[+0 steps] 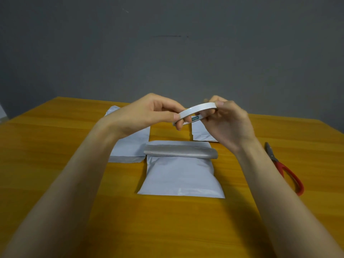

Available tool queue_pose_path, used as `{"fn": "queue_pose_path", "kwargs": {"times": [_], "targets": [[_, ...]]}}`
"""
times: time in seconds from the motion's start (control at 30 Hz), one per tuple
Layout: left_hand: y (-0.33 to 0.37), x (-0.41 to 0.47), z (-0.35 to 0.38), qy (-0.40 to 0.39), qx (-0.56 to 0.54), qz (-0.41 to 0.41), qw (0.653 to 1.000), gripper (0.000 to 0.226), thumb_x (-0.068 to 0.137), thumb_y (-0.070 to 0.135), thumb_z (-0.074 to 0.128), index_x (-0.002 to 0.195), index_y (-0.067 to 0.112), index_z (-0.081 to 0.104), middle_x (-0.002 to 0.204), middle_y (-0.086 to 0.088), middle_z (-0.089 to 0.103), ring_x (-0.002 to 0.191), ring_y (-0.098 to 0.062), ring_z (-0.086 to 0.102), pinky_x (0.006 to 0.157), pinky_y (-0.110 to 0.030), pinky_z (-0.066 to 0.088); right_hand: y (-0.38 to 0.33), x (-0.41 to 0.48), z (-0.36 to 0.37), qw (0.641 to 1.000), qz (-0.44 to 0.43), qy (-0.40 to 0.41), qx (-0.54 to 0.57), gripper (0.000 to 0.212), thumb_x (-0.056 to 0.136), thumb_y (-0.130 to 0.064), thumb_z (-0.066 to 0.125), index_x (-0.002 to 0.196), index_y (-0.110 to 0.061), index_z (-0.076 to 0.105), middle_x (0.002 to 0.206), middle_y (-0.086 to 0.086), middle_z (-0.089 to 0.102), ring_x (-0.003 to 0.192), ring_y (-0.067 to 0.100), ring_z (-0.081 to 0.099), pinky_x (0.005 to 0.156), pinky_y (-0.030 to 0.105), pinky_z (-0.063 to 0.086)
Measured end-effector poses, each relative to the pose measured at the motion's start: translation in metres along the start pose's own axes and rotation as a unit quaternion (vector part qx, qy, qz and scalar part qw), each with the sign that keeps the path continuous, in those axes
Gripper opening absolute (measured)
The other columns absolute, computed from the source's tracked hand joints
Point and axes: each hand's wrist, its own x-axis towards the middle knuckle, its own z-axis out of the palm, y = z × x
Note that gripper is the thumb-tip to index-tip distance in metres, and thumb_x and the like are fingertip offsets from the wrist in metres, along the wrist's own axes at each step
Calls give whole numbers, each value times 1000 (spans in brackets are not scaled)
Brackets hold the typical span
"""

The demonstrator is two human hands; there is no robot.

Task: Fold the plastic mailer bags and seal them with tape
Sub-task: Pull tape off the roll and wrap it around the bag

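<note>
White tape roll [195, 110] pinched between raised left hand [147, 112] and right hand [226, 121].

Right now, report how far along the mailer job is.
Done: the front mailer has its top folded over. In hand: left hand and right hand hold the tape roll above it. Left: no tape shows on the fold; scissors lie untouched; two more mailers lie behind.

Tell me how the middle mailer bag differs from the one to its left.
The middle mailer bag has its far end rolled into a grey band; the left mailer bag lies unrolled, grey only along its near edge. The middle one shows whole; the left hand hides part of the left one. Both are white, on the table.
</note>
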Motion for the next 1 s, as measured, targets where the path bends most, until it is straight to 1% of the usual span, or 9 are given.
{"fn": "queue_pose_path", "kwargs": {"times": [0.13,0.3,0.37,0.43,0.53,0.63,0.77,0.83,1.0], "targets": [[0,0,-1,-4,-10,17,1000,26,94,13,49,84,25,69,85,14,70,92,3,62,78,0,42,1,0,4,986,-9,0,165,27,60,-22,76,53,-13,51,56,-1,41,62,14,44,70,24,48],[0,0,1,-8,-25,42,999,25,94,12,48,85,23,69,86,13,71,92,5,62,79,-2,41,4,-2,10,958,1,15,287,16,66,-15,63,55,-8,53,55,2,41,62,17,43,78,34,51],[0,0,2,-7,-33,53,998,25,93,13,48,85,24,69,88,9,71,93,3,62,81,-4,42,7,-2,12,944,14,19,328,14,67,-13,59,57,-8,52,57,3,40,64,17,40,87,33,43],[-1,-1,1,-5,-39,55,998,24,93,12,48,87,23,69,90,2,71,94,2,63,82,-6,42,9,-2,12,942,23,41,333,12,65,-12,58,57,-9,50,58,3,38,66,15,30,94,28,26],[-2,0,-1,-14,-29,43,999,21,93,8,50,91,13,70,81,7,70,89,0,64,82,-9,44,10,-2,8,973,55,49,218,23,64,-23,63,55,-14,45,55,2,36,65,18,32,85,31,32],[0,1,-1,-4,-11,14,1000,21,92,7,52,88,17,70,70,6,66,74,-5,60,74,-11,48,8,-2,3,996,68,51,-19,26,62,-27,68,54,-15,46,57,2,36,67,24,37,71,24,43],[2,4,-1,29,36,-21,999,19,91,9,54,87,14,72,68,-3,63,65,-6,52,62,-15,45,0,0,15,946,65,-30,-317,20,78,-24,53,59,-16,55,62,-1,49,67,13,43,65,17,37],[2,4,-2,35,46,-26,998,20,91,10,55,85,17,72,65,3,62,64,-3,51,62,-15,44,-3,1,20,935,68,-28,-347,21,81,-19,49,64,-11,57,65,0,53,67,8,45,66,17,38],[3,-1,-4,12,-20,-13,1000,30,92,2,50,84,22,71,67,5,64,67,-4,55,66,-11,46,-5,0,20,956,59,-25,-285,20,82,-17,47,65,-10,55,66,0,51,72,10,45,68,20,38]]}}
